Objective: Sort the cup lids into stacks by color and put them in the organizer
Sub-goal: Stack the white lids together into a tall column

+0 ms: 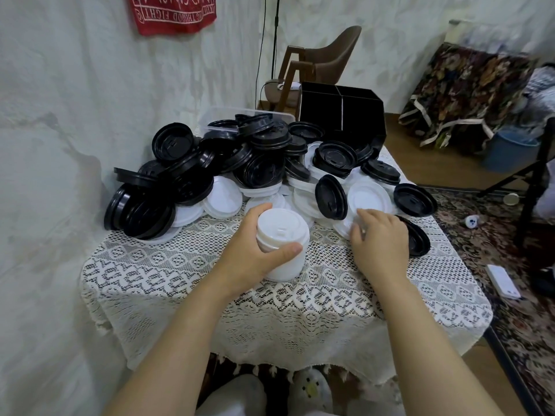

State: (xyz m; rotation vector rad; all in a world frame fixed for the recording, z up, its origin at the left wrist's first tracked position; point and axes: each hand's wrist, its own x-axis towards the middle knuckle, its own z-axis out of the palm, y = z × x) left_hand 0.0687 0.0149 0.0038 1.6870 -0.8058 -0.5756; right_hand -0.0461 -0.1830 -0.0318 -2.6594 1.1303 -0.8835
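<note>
Plausibly, the leaning black lids (141, 211) at the left could slide off the lace tablecloth (168, 274) if the heap is jostled. The left hand (252, 253) wraps thumb and fingers round a white lid stack (282, 232) standing on the cloth; an uneven squeeze might tip it. The black organizer (360, 115) sits behind the heap. The right hand (381, 241) curls down onto loose white lids (368, 199); whether it pinches one, I cannot tell. The stacked lids look glossy, domed and snugly nested.

The left hand (255, 250) gripped a stack of white lids (283, 232) standing on the lace-covered worktop (180, 280). The right hand (380, 238) touched loose white lids (369, 198) at the edge of the black-and-white pile (240, 163). The black organizer (342, 112) stood behind.
</note>
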